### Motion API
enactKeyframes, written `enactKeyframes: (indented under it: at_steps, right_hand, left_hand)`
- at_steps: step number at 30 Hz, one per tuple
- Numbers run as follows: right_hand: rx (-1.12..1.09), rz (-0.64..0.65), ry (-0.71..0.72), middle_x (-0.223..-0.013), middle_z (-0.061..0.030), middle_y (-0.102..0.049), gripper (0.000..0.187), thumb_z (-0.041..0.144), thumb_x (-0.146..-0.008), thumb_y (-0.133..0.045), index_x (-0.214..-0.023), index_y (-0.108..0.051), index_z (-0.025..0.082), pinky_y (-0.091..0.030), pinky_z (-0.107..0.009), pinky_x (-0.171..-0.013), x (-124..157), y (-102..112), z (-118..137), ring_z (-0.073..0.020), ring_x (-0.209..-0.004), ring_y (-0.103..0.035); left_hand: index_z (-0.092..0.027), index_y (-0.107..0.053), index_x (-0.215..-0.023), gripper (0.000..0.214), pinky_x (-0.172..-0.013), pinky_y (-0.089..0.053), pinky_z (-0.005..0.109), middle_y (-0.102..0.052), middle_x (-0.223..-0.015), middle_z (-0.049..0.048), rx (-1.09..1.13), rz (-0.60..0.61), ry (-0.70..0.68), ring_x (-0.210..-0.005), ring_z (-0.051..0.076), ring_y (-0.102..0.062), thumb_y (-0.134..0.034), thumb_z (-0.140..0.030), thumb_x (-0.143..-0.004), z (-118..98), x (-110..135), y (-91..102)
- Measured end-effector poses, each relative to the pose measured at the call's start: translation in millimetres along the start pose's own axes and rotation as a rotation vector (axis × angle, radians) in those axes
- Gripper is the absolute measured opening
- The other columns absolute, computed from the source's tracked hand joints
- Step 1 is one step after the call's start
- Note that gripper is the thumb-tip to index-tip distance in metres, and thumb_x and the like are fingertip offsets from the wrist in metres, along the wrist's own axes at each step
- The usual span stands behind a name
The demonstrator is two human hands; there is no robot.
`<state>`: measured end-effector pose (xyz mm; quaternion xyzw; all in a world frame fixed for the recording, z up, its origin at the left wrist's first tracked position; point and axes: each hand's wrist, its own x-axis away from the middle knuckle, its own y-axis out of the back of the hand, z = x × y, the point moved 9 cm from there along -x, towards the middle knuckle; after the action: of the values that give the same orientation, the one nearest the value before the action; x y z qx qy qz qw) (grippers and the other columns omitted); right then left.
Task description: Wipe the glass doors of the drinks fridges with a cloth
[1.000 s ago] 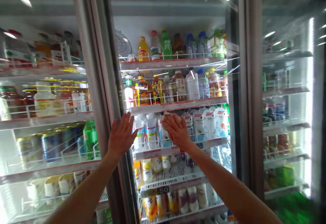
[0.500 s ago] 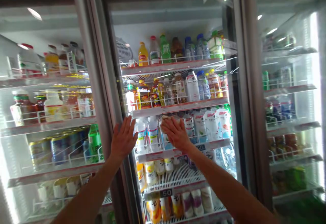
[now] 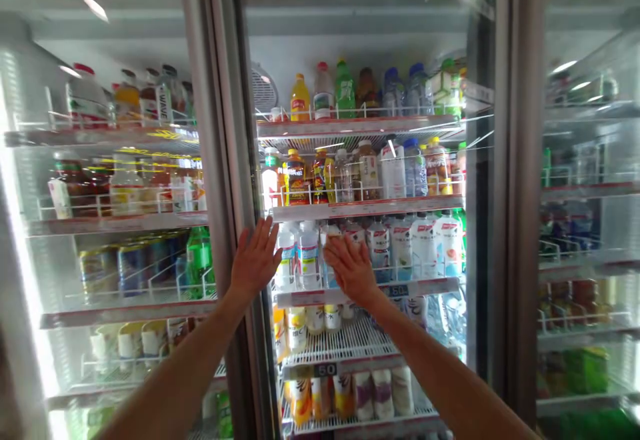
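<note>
My left hand [image 3: 256, 260] lies flat with fingers stretched up against the grey door frame [image 3: 225, 160] between two fridge doors. My right hand [image 3: 353, 268] is pressed flat on the glass of the middle fridge door [image 3: 450, 280], fingers apart and pointing up-left. It sits in front of a row of white water bottles [image 3: 425, 243] on the third shelf. Nothing shows in either hand.
The fridge holds wire shelves of juice and tea bottles [image 3: 350, 90] above and small cartons and cups [image 3: 345, 390] below. The left fridge [image 3: 125, 220] holds cans and bottles behind misted glass. Another glass door [image 3: 585, 227] stands to the right.
My right hand has slid slightly down the glass, and a pale thing seen under its fingertips earlier no longer shows. The left hand stays on the frame. My view has shifted a little.
</note>
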<state>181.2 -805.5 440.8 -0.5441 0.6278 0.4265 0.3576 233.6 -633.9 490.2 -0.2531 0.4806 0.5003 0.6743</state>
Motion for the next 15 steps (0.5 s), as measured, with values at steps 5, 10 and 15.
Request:
enactKeyframes:
  at_steps: [5,10,15]
  right_hand:
    - [0.061,-0.112,-0.082,-0.145,-0.0018,-0.037,0.05,0.028,-0.088,-0.042,-0.137,-0.036,0.032,-0.017,-0.05,-0.111,19,22,-60,-0.0216,-0.138,-0.022]
    - [0.137,-0.236,-0.554,-0.149,-0.0172,-0.023,0.052,0.029,-0.09,-0.037,-0.14,-0.035,0.016,-0.021,-0.06,-0.104,31,33,-138,-0.0319,-0.138,-0.02]
    - [-0.034,0.077,-0.1,-0.143,-0.0043,-0.04,0.044,0.028,-0.088,-0.041,-0.132,-0.047,0.028,-0.02,-0.054,-0.109,8,-7,-10,-0.0272,-0.137,-0.024]
  left_hand:
    - [-0.015,-0.012,-0.146,0.064,-0.114,-0.009,0.042,-0.037,-0.143,0.0141,-0.034,-0.02,-0.011,-0.138,0.02,-0.023,-0.041,-0.029,-0.09,-1,1,0.2]
    - [-0.016,-0.02,-0.144,0.058,-0.115,-0.007,0.043,-0.034,-0.145,0.0125,0.015,0.018,0.024,-0.138,0.02,-0.021,-0.039,-0.03,-0.091,1,2,-4.1]
    - [-0.016,-0.023,-0.143,0.055,-0.116,-0.007,0.046,-0.027,-0.148,0.0116,0.1,0.158,0.09,-0.139,0.022,-0.019,-0.036,-0.029,-0.091,4,3,-14.4]
